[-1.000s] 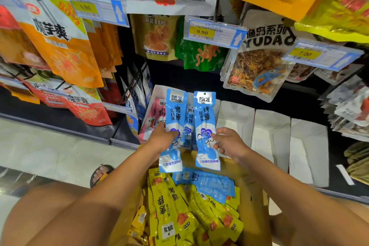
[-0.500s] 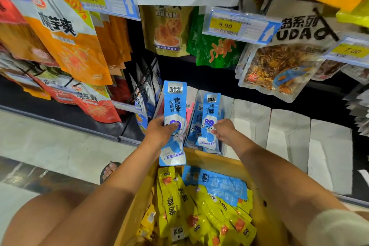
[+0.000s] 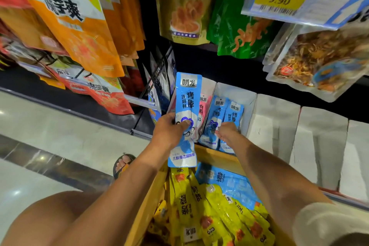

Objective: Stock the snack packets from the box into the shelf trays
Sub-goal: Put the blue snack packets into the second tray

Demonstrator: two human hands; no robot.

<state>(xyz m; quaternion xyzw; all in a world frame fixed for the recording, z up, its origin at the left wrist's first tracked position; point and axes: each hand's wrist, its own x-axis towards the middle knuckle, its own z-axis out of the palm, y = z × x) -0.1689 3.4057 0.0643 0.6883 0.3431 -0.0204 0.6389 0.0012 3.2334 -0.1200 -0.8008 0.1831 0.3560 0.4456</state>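
Where the pale, glossy floor (image 3: 60, 146), crossed by one dark band, met the foot of a dark shop shelf (image 3: 229, 66), we saw an open cardboard box (image 3: 217, 159) standing just before a low row of white trays (image 3: 273, 126). Snack bags hung above: orange bags (image 3: 79, 42) to the left, one olive bag (image 3: 183, 10), one green bag (image 3: 239, 32) and clear pouches (image 3: 319, 62) to the right, with one price tag (image 3: 279, 0) reading 9.90 over them. One sandalled foot (image 3: 123, 164) rested on the floor left of the box.

Then we counted. The left hand (image 3: 169, 134) pinched one blue packet (image 3: 186, 106) at its middle, thumb across the front, holding it upright over the box's far rim, in front of the trays. Two more blue packets (image 3: 216, 120) stood upright, side by side, in the tray (image 3: 248, 102). The right hand (image 3: 228, 133) lay with curled fingers against their lower halves; whether it gripped one we could not tell. One pink packet (image 3: 203, 106) showed in the next compartment to the left, partly hidden behind the held packet. Three white trays stood in a row to the right. In the box lay a heap of yellow packets (image 3: 199, 201), too overlapped to count, with a few loose blue packets (image 3: 233, 183) on top at the far side.
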